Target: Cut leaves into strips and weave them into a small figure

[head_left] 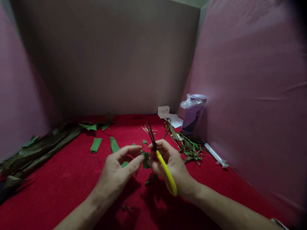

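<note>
Left hand [115, 171] pinches small flat green leaf piece [145, 160], just left of right hand [174, 164], which grips yellow-handled, dark-bladed scissors [168, 172]. Uneven pull could tear the leaf.

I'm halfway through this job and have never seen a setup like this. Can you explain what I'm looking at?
There is no machine here, just a person's two bare hands, and only one picture. It comes from a camera worn on the head, looking forward and down.

The right hand holds yellow-handled scissors, blades pointing away from the wearer. A small green leaf piece is between both hands' fingertips; which hand grips it, I can't tell. The left hand is beside it.

On the red cloth lie cut green strips, thin pale sticks, a leafy heap and a syringe. A purple bottle stands at the back right.
</note>
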`<state>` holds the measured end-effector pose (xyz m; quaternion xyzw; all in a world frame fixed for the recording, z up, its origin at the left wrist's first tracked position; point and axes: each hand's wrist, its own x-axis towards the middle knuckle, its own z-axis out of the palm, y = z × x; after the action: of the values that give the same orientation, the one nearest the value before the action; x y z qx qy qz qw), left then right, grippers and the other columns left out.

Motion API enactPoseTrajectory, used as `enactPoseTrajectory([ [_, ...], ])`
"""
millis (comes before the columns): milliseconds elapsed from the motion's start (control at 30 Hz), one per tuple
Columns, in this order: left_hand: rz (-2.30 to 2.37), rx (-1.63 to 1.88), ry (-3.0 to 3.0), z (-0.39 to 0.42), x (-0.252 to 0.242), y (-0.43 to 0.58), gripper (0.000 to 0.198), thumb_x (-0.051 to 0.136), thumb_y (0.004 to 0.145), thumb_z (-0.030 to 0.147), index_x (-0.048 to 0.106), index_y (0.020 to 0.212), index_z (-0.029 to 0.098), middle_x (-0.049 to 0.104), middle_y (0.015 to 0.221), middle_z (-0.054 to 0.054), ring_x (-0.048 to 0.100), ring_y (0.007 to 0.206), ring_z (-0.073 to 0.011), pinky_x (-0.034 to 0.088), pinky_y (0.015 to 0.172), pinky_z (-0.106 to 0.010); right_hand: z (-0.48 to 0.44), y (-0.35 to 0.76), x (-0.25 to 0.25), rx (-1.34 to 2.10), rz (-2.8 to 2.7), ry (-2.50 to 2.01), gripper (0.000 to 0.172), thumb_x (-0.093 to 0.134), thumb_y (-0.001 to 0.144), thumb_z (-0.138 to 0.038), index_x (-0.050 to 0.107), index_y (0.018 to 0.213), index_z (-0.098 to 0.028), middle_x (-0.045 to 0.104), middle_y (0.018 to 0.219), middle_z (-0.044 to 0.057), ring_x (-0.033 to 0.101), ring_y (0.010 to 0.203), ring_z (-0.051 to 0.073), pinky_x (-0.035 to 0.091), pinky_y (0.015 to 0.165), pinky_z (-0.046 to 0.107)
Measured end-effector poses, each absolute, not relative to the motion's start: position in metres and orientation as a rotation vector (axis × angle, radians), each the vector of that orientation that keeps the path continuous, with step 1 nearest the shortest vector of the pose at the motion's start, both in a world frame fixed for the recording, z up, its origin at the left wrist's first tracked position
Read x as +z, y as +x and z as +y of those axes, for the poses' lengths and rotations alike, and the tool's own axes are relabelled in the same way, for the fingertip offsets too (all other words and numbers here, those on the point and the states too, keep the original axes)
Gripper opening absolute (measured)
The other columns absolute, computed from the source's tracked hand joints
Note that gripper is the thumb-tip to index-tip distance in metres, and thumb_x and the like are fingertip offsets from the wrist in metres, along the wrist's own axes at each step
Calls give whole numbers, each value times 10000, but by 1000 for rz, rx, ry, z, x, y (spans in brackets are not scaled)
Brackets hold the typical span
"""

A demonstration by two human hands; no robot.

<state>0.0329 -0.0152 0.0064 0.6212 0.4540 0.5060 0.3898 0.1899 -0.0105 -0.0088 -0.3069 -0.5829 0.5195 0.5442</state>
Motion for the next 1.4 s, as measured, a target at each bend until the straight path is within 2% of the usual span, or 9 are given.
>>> enactPoseTrajectory([
  [133,1054,1104,1287,-14,10,36,129,711,654,259,658,731,170,680,694,-15,613,663,-153,466,642,-258,-15,191,-9,1191,-1508,-747,306,587,669,-56,473,914,-202,543,765,-27,513,679,92,416,585,210],
  [367,1028,1092,1285,-15,10,33,101,712,655,250,674,696,166,696,673,-21,616,648,-149,472,641,-255,-14,192,-10,1223,-1507,-710,325,622,696,-98,460,956,-204,546,787,-19,507,675,92,410,559,202],
  [500,1040,1231,1248,-11,7,28,70,725,648,234,690,689,190,689,649,10,605,623,-118,465,623,-215,-15,193,-7,1130,-1588,-803,285,652,721,-181,467,937,-206,514,727,-41,463,633,89,391,556,212],
  [600,1046,1324,1204,-6,6,23,84,742,635,227,701,707,208,697,664,23,602,633,-105,459,618,-190,-17,195,-3,1049,-1726,-946,357,684,708,-267,460,981,-207,512,727,-44,450,620,97,392,576,234],
  [767,990,1395,1214,-4,7,19,70,738,652,227,713,717,218,714,709,28,615,698,-95,461,691,-167,-18,196,-2,714,-1926,-1121,528,774,590,-362,462,990,-216,527,738,-37,457,642,120,382,564,233],
  [967,933,1421,1284,-5,9,20,80,718,672,217,727,743,253,713,716,41,615,715,-100,460,690,-166,-13,197,-5,390,-2042,-1093,504,727,597,-509,499,913,-190,521,687,-19,439,581,118,345,517,225],
  [1400,962,1450,1366,-2,8,17,90,713,658,191,732,709,262,695,763,32,602,772,-115,456,724,-186,-13,199,-4,305,-2045,-986,487,721,595,-532,505,847,-176,507,632,-34,384,505,88,327,489,214],
])
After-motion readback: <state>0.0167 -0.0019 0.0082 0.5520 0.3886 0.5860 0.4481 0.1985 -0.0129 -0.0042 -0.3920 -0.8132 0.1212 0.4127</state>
